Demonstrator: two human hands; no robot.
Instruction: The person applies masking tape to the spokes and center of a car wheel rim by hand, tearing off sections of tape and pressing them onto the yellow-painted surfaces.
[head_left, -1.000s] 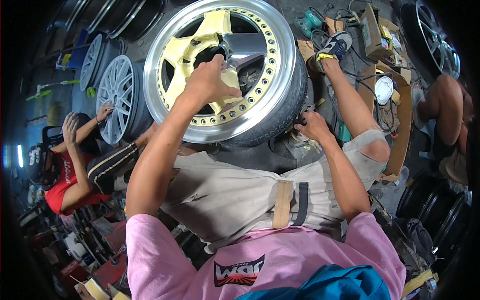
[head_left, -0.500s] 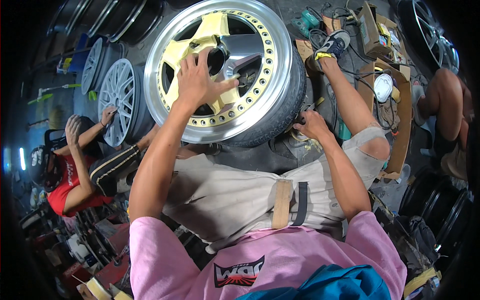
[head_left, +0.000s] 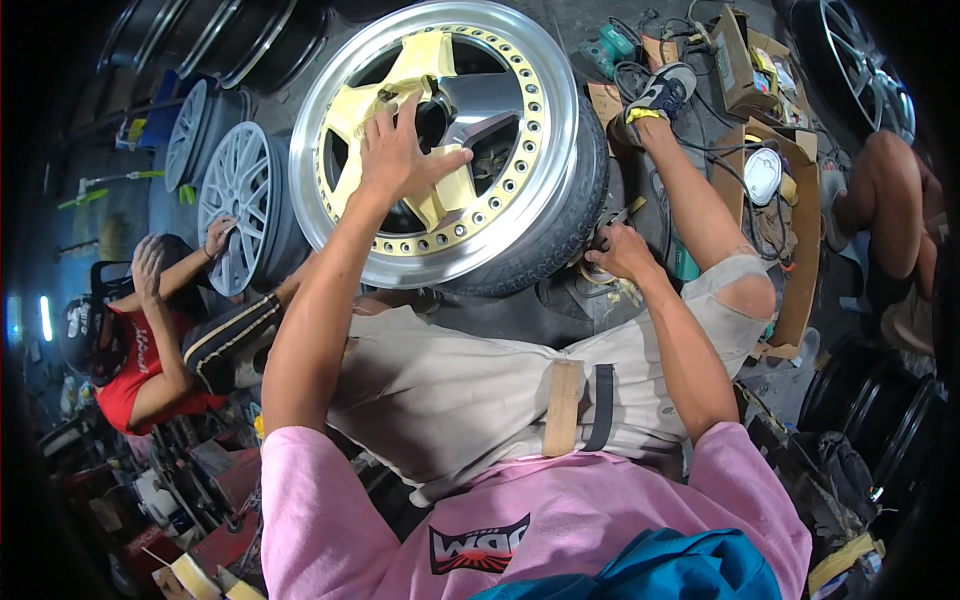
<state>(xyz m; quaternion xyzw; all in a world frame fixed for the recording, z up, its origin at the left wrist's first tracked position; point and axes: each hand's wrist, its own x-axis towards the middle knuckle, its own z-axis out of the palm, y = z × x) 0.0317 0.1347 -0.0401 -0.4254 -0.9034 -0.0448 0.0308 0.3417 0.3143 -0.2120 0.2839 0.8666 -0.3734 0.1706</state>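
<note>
Pressing my open left hand (head_left: 405, 150) on yellow masking tape (head_left: 355, 115) covering the wheel (head_left: 440, 150) against my knees, spokes mostly masked, one bare, my right hand (head_left: 618, 250) closed on a tape roll (head_left: 600, 272).

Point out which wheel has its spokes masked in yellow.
The big wheel in the middle, under the left hand. Its star spokes are yellow inside a polished bolted lip; the wheels leaning at left have thin grey spokes.
</note>
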